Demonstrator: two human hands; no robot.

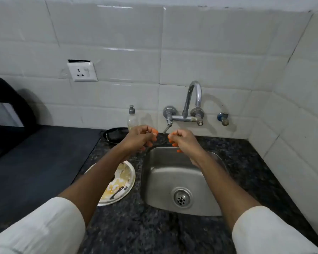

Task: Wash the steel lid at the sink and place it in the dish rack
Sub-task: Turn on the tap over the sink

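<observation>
Steel is plain in the sink basin point(165, 173) and the curved tap point(195, 96), but you cannot tell whether the round pale dish point(120, 199) left of the sink is the steel lid. It lies flat on the speckled counter point(154, 233), smeared with yellowish residue and a dark streak, its far edge hidden under your left forearm. Your left hand point(140, 137) and right hand point(183, 141) hang over the sink's far rim, close together but apart, both curled into loose fists holding nothing that shows, fingertips tinted orange. The dish sits nearer to you than either hand, untouched. A soap bottle point(132, 119) and a black pan point(112, 134) stand at the far left of your hands
</observation>
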